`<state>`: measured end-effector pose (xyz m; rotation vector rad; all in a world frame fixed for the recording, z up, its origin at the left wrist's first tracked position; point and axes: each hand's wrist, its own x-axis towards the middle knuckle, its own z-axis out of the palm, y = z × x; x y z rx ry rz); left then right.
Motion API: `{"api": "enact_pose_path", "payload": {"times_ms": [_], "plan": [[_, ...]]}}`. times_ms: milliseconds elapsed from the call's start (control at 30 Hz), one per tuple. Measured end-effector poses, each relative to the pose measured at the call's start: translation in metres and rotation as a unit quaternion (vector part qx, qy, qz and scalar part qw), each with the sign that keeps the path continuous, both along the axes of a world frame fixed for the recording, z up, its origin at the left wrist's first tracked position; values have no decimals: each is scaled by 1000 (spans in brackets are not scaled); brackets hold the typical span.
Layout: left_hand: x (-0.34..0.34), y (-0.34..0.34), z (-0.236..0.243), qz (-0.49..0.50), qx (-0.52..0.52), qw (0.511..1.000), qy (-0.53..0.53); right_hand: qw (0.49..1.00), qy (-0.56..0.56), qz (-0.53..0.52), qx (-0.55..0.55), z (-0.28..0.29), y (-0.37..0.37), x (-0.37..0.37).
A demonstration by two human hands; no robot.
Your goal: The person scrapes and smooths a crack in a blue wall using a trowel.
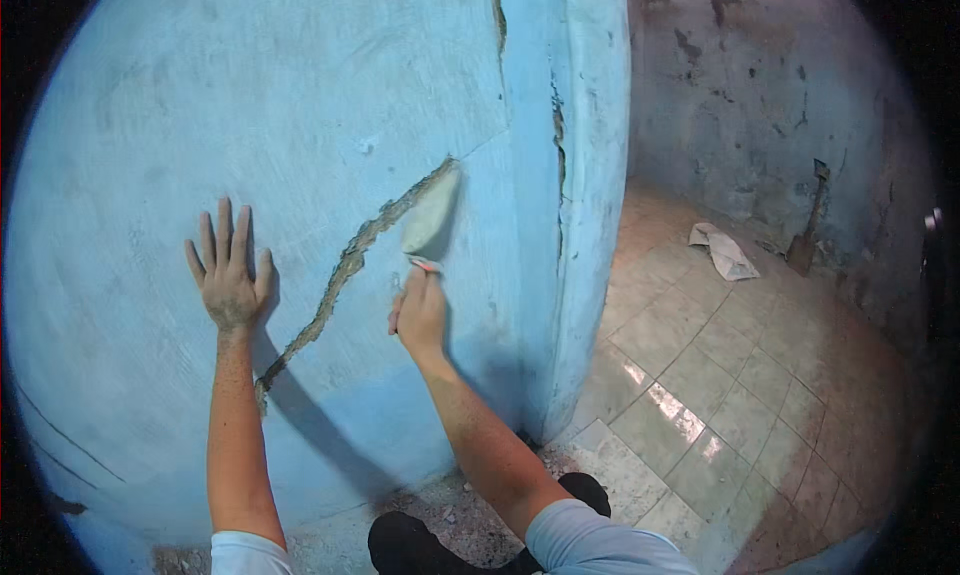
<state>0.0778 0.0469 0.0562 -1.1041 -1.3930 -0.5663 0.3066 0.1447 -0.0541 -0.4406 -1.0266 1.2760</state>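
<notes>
My left hand (230, 275), dusty and with its fingers spread, lies against the blue wall (200, 125). To its right, a long rough crack (345, 267) climbs slantwise across the plaster, from low near my left forearm to the upper right. My right hand (420, 315) is closed round the handle of a pointed trowel (432, 213). The trowel's pale grey blade points up, its tip at the crack's upper end. Most of the handle is hidden in my fist.
Narrower cracks (558, 125) run down the wall near its right-hand corner. Beyond the corner stretches a tiled floor (690, 395), with a crumpled white sack (725, 252) and a long-handled tool (808, 220) by the stained back wall. Rubble (465, 525) lies around my feet at the wall's base.
</notes>
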Motion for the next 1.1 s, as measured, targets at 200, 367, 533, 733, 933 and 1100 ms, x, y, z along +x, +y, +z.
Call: {"api": "enact_pose_path", "payload": {"times_ms": [200,367,533,733,933,1100], "plan": [[-3,-1,1,-13,9,1000,-4,995,5,-27,98,10,2,45],[-3,2,3,-24,23,999,21,979,106,-126,124,10,0,76],[-8,-1,2,-14,16,999,27,998,24,-42,48,-8,-17,89],[-7,1,1,-16,23,999,35,1000,-11,6,-11,-22,-37,106],[-3,1,1,-15,20,999,25,966,57,-157,200,17,-16,111],[-6,1,2,-36,30,998,32,990,-31,-106,88,11,-2,121]]}}
